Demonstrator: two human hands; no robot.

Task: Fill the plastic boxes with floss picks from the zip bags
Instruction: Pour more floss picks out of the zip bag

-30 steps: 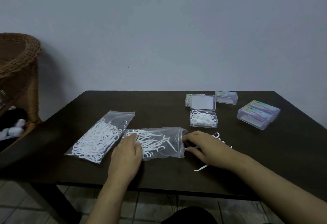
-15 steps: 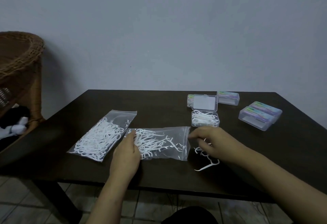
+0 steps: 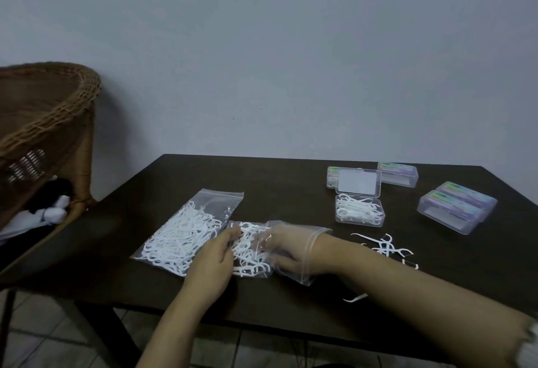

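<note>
On the tabletop [image 3: 291,181], the right hand [image 3: 286,247] is reaching inside the near bag [image 3: 294,268], its grasp unclear; the left hand [image 3: 215,263] is pinching that bag's closed end. Behind, an open box [image 3: 359,210] is holding picks [image 3: 356,207].

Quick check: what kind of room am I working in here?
Probably a home room, not a workshop: a dark wooden table against a plain painted wall, a wicker chair beside it, and tiled floor underneath.

Bare forearms, no sleeves; left hand [image 3: 211,260], right hand [image 3: 286,247] ungloved.
</note>
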